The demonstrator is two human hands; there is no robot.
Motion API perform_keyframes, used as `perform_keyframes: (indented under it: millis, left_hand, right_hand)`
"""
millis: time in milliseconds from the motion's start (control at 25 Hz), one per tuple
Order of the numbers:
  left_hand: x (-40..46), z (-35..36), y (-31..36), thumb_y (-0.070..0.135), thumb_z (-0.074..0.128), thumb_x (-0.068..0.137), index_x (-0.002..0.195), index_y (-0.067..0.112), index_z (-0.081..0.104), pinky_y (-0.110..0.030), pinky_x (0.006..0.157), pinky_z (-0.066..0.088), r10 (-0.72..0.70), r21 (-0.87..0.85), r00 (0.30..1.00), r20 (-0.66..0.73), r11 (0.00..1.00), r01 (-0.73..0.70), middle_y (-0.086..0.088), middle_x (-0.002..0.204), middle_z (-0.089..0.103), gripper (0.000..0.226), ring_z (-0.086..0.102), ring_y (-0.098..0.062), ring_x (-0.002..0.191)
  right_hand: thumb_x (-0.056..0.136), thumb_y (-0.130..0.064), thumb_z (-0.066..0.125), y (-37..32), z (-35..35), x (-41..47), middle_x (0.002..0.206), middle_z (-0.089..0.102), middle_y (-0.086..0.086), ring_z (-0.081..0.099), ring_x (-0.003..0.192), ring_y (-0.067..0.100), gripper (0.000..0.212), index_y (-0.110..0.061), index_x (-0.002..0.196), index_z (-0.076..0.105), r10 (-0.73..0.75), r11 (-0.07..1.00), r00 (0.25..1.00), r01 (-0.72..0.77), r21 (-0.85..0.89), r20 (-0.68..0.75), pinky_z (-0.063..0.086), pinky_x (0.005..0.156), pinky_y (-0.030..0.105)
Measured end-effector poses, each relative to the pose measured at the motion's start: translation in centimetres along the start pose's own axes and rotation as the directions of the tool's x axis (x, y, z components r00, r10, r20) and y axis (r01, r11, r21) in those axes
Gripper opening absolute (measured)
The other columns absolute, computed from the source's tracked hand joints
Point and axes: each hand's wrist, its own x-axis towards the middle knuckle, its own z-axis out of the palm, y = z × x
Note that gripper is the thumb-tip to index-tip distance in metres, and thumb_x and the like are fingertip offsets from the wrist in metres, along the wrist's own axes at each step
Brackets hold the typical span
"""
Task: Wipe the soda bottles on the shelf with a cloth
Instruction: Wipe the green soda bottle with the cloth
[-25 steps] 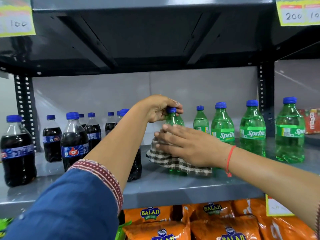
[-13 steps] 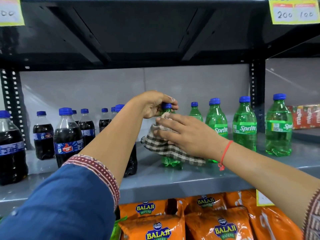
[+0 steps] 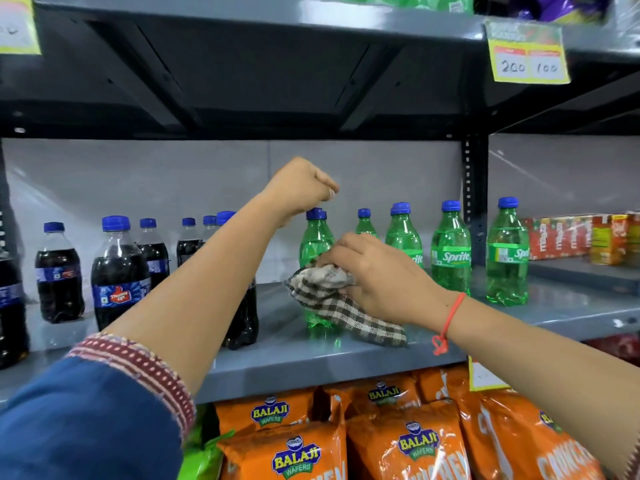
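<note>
On the grey shelf (image 3: 346, 362) a green Sprite bottle (image 3: 313, 244) with a blue cap stands upright in the middle. My right hand (image 3: 377, 275) presses a brown-and-white checked cloth (image 3: 341, 308) against its right side, and the cloth's loose end hangs to the shelf. My left hand (image 3: 299, 188) hovers as a curled fist just above the bottle's cap and holds nothing. More Sprite bottles (image 3: 450, 251) stand in a row to the right. Dark cola bottles (image 3: 117, 271) stand to the left, one partly hidden behind my left forearm.
A dark shelf underside sits close above the bottles. A perforated upright post (image 3: 474, 202) rises behind the Sprite row. Red and yellow cartons (image 3: 581, 237) lie at far right. Orange Balaji wafer bags (image 3: 415, 445) fill the shelf below. A yellow price tag (image 3: 528, 53) hangs at upper right.
My left hand has let go of the bottle's cap and risen above it. My right hand has bunched the cloth and slid to the bottle's right side.
</note>
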Motion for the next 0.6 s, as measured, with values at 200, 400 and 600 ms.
perform_keyframes:
  millis: [200,400,600]
  left_hand:
    - [-5.0,-2.3,-0.3,-0.011,0.048,0.077,0.099,0.010,0.070,-0.018,0.083,0.052,0.103,0.028,0.952,0.290,0.993,-0.116,0.001,0.086,0.070,0.037,0.064,-0.005,0.085]
    - [-8.3,-3.7,-2.4,-0.017,0.043,0.077,0.104,0.015,0.067,-0.014,0.091,0.045,0.170,-0.080,0.898,0.406,0.985,-0.151,0.003,0.106,0.071,0.048,0.062,0.000,0.100]
    - [-10.9,-4.1,-2.3,0.002,0.067,0.073,0.102,0.017,0.064,-0.006,0.085,0.043,0.185,-0.166,0.857,0.481,0.979,-0.119,0.016,0.109,0.068,0.032,0.059,0.005,0.104]
  right_hand:
    - [0.071,-0.007,0.073,0.2,-3.2,-0.1,0.090,0.051,-0.004,0.052,0.088,0.023,0.033,-0.015,0.098,0.058,0.191,0.970,0.981,-0.183,0.158,-0.037,0.045,0.072,0.037]
    - [0.069,0.000,0.076,-0.8,-5.4,0.0,0.081,0.051,-0.008,0.049,0.072,0.001,0.040,-0.031,0.074,0.050,0.357,0.842,0.930,-0.363,0.399,0.092,0.036,0.065,0.001]
    - [0.073,0.009,0.070,-2.1,-6.5,0.0,0.073,0.058,-0.009,0.056,0.066,-0.001,0.040,-0.026,0.072,0.051,0.328,0.684,0.921,-0.386,0.619,0.211,0.047,0.061,0.010]
